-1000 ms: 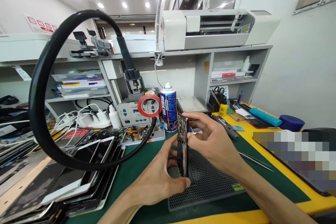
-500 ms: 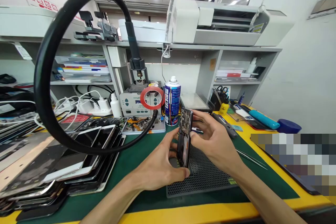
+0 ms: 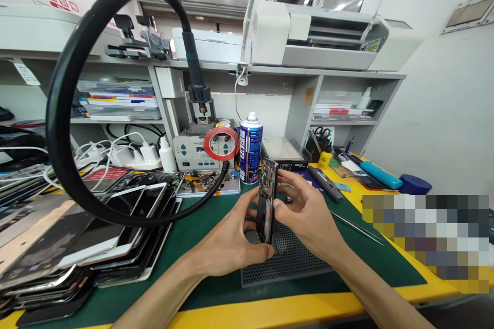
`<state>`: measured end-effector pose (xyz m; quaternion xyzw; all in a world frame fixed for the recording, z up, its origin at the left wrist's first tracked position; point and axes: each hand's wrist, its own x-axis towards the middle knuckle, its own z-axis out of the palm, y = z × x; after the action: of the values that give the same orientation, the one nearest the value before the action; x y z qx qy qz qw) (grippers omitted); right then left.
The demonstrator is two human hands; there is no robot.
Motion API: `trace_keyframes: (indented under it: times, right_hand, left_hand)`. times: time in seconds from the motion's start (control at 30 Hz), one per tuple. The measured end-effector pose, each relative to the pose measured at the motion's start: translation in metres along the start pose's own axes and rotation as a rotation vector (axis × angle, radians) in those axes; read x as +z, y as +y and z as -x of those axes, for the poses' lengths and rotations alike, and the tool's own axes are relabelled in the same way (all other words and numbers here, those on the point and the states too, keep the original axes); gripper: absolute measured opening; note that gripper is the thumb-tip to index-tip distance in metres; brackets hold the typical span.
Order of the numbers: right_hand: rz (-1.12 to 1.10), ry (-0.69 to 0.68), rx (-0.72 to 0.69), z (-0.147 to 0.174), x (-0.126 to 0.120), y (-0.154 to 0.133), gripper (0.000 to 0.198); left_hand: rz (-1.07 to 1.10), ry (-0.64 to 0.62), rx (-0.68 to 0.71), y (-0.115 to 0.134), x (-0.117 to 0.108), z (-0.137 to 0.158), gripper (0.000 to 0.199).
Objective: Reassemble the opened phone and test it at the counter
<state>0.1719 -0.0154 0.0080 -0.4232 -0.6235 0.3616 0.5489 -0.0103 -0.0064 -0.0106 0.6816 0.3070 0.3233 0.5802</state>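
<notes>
An opened smartphone point(image 3: 266, 200) with its inner parts bared stands on edge, steeply tilted, above a black perforated mat point(image 3: 293, 259). My left hand point(image 3: 231, 236) grips its lower part, thumb at the bottom corner and fingers behind the left side. From the right, my right hand point(image 3: 309, 211) closes on the phone with its thumb near the middle of the edge and fingers higher up. Those right fingertips are partly hidden. A pair of tweezers point(image 3: 358, 229) lies on the green mat point(image 3: 200, 247) to the right.
Stacked phones and tablets point(image 3: 127, 236) fill the left side. Behind the hands stand a blue spray can point(image 3: 250, 149) and a soldering station point(image 3: 185, 151) with red tape. A thick black hose point(image 3: 62, 113) loops at left. A grey pen-shaped tool point(image 3: 326, 184) lies back right.
The whole view has shifted slightly, so most things sit a little further left. My right fingers have moved slightly along the phone's edge; both hands stay at the phone.
</notes>
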Motion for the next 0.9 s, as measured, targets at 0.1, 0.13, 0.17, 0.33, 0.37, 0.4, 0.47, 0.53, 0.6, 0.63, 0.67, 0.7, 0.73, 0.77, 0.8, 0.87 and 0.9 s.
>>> trace_keyframes:
  times: [0.1,0.13,0.17,0.33,0.37,0.4,0.47,0.53,0.6,0.63,0.67,0.7,0.73,0.77,0.8,0.87,0.9]
  right_hand:
    - [0.022,0.007,0.026,0.002,0.001,-0.002,0.050]
    - [0.026,0.007,0.028,0.002,0.001,-0.002,0.050]
    - [0.027,0.008,0.025,0.003,0.001,-0.002,0.050]
    - [0.020,-0.001,0.019,0.005,0.001,0.001,0.049]
    - [0.014,-0.008,0.015,0.005,0.001,0.002,0.050]
    - [0.005,-0.013,0.009,0.005,0.001,0.003,0.049]
    - [-0.013,-0.017,0.002,0.006,0.001,0.004,0.049]
    - [-0.021,-0.020,0.012,0.007,0.001,0.006,0.049]
    - [-0.019,-0.026,0.027,0.008,0.001,0.006,0.049]
    - [-0.017,-0.031,0.033,0.008,0.001,0.007,0.049]
    - [-0.015,-0.034,0.036,0.009,0.001,0.007,0.049]
    - [-0.015,-0.037,0.038,0.009,0.001,0.008,0.049]
    - [-0.015,-0.041,0.039,0.009,0.001,0.008,0.048]
    - [-0.017,-0.044,0.039,0.010,0.000,0.008,0.048]
    - [-0.018,-0.045,0.039,0.010,0.000,0.008,0.049]
    - [-0.019,-0.049,0.044,0.011,0.000,0.009,0.049]
    - [-0.020,-0.051,0.048,0.012,0.000,0.009,0.050]
  left_hand:
    - [0.009,-0.007,-0.006,0.002,0.000,0.000,0.097]
    - [0.009,-0.010,-0.010,0.003,0.000,0.000,0.098]
    - [0.009,-0.011,-0.013,0.004,0.000,-0.001,0.098]
    - [0.026,-0.019,-0.020,0.005,0.001,0.000,0.097]
    - [0.027,-0.019,-0.022,0.005,0.001,0.000,0.097]
    - [0.027,-0.019,-0.024,0.005,0.001,0.000,0.098]
    - [0.026,-0.016,-0.030,0.005,0.001,0.001,0.099]
    - [0.027,-0.017,-0.035,0.005,0.001,0.001,0.099]
    - [0.032,-0.017,-0.032,0.006,0.001,0.000,0.099]
    - [0.034,-0.018,-0.030,0.006,0.001,0.000,0.099]
    - [0.036,-0.020,-0.029,0.007,0.001,0.000,0.099]
    - [0.038,-0.021,-0.030,0.007,0.001,0.000,0.099]
    - [0.040,-0.024,-0.033,0.007,0.001,0.001,0.099]
    - [0.044,-0.026,-0.037,0.006,0.001,0.001,0.099]
    - [0.048,-0.029,-0.040,0.006,0.001,0.001,0.100]
    - [0.055,-0.032,-0.041,0.006,0.001,0.001,0.100]
    - [0.056,-0.032,-0.039,0.006,0.002,0.001,0.099]
